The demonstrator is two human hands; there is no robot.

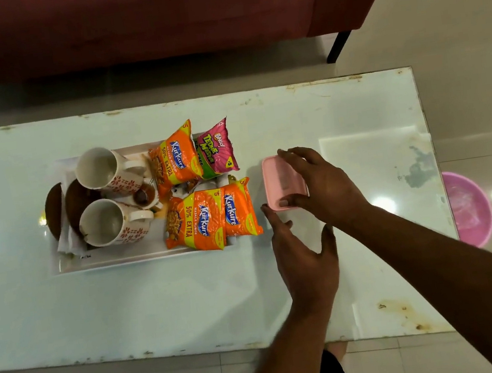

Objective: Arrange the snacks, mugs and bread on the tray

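Observation:
A white tray (112, 259) on the table holds two patterned mugs (103, 171) (109, 222) lying on their sides, two brown bread buns (53, 210) at its left, several orange Kurkure packets (173, 161) (196, 221) and a pink Bingo packet (216, 151). Right of the tray sits a pink lidded box (280, 181). My right hand (320, 182) grips the box from above, fingers curled over its edges. My left hand (302, 257) hovers open just below the box, fingertips near its lower left corner.
The white table (160, 302) has worn, stained edges. A dark red sofa (151, 16) stands behind it with a black leg (337, 47). A pink basin (469, 208) sits on the tiled floor at the right.

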